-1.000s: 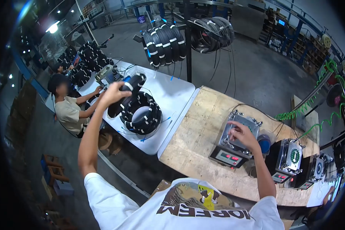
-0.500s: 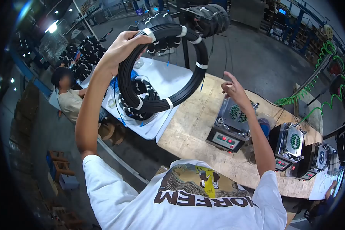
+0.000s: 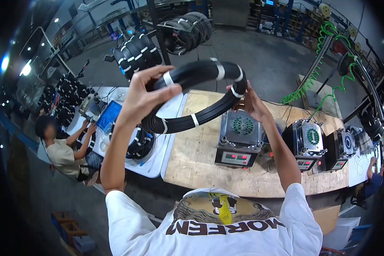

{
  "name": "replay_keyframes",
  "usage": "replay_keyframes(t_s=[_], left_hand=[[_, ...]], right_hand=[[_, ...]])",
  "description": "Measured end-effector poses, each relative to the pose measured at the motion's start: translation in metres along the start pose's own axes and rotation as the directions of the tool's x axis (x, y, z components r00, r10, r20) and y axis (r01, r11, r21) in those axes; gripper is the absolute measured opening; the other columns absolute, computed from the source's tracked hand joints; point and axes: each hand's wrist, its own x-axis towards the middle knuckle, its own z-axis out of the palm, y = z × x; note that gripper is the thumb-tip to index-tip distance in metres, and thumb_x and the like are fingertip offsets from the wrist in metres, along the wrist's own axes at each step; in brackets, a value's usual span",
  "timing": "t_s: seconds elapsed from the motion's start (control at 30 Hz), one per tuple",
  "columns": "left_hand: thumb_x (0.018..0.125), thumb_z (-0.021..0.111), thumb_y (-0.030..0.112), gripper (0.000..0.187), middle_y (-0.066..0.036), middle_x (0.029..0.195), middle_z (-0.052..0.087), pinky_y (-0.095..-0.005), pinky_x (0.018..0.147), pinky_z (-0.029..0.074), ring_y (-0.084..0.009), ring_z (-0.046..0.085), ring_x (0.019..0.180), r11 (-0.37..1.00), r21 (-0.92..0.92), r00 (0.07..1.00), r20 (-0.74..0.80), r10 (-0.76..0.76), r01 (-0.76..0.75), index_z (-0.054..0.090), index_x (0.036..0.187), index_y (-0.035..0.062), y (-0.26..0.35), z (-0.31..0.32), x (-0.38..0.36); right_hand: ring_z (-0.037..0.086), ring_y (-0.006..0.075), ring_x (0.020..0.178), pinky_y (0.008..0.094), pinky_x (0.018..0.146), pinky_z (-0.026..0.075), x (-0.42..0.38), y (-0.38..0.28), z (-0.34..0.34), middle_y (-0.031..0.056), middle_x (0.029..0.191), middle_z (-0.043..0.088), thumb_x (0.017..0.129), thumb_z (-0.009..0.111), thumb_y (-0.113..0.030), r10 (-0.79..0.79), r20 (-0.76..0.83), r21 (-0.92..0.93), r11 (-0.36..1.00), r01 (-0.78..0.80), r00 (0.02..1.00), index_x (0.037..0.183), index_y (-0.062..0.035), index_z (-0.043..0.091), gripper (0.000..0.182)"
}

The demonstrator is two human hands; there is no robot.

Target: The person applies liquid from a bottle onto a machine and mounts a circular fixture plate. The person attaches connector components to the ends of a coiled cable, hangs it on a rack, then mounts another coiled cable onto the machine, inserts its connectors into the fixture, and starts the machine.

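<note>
A coil of black cable (image 3: 213,111), bound at intervals with white bands, is held up in the air, tilted, above the wooden table. My left hand (image 3: 147,91) grips its left side, thumb on the near face and fingers behind. At the opposite side, my right hand (image 3: 254,104) has its fingers at the coil's right edge, partly hidden behind it. Below my right hand stands a metal machine (image 3: 239,143) with a ring of green parts on top and a red-lit display.
Two similar machines (image 3: 309,143) (image 3: 345,145) stand farther right on the wooden table (image 3: 192,160). More banded coils (image 3: 141,143) lie on the white table (image 3: 151,170) at left, where another person (image 3: 66,149) sits. Cable coils (image 3: 136,53) hang behind. Green spiral hoses (image 3: 305,91) hang at right.
The coil has tipped flatter and moved slightly right and down. My right hand, apart from it before, has come to its right edge. The view has turned.
</note>
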Motion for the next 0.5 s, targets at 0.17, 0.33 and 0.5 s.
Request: replay_keyframes(t_s=[0.17,0.33,0.5], left_hand=[[0.072,0.094,0.028,0.063,-0.008,0.097,0.073,-0.0266,0.085,0.052,-0.0115,0.068,0.090,0.996,0.083,0.980,0.195,-0.038,0.022,0.069,0.117,-0.0092,0.002,0.000,-0.011],[0.068,0.095,0.035,0.072,-0.014,0.100,0.073,-0.0379,0.079,0.054,-0.0323,0.068,0.086,0.910,0.319,0.875,0.475,0.088,-0.265,0.069,0.127,0.0028,-0.026,-0.017,-0.027],[0.079,0.084,0.020,0.076,-0.012,0.104,0.070,-0.0430,0.094,0.051,-0.0308,0.062,0.101,0.831,0.414,0.618,0.778,-0.111,-0.371,0.055,0.149,0.0106,-0.080,-0.032,-0.056]], right_hand=[[0.070,0.0209,0.082,0.0366,0.078,0.058,-0.002,0.002,0.013,0.0119,0.099,0.071,0.095,0.031,-0.086,0.083,-0.070,0.004,0.997,-0.083,0.994,0.130,-0.0038,0.064,0.095],[0.072,0.0186,0.090,0.0341,0.083,0.061,0.034,0.020,0.035,0.0117,0.113,0.072,0.100,0.048,-0.072,0.287,-0.110,-0.062,0.953,-0.295,0.952,0.141,-0.0010,0.057,0.083],[0.069,0.0262,0.111,0.0384,0.083,0.061,0.102,0.088,0.056,0.0184,0.135,0.064,0.085,0.083,-0.033,0.409,-0.172,-0.439,0.783,-0.441,0.896,0.154,0.0025,0.039,0.090]])
